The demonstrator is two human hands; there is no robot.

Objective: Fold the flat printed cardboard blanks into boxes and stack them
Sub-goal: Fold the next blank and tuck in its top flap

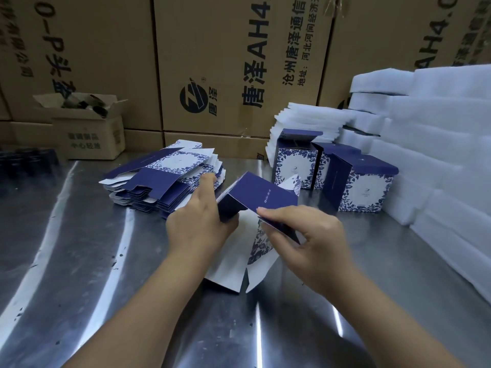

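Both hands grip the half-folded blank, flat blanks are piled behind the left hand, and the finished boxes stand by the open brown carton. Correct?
No: the head view shows the finished boxes at the right, beside the white foam sheets, far from the open brown carton. The left hand and right hand do grip the half-folded blank.

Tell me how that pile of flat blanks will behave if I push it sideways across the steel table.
The pile of flat blanks would probably shear rather than move as one: its sheets lie fanned and skewed. It likely slides easily on the shiny steel table. Single sheets look thin, so probably bendy.
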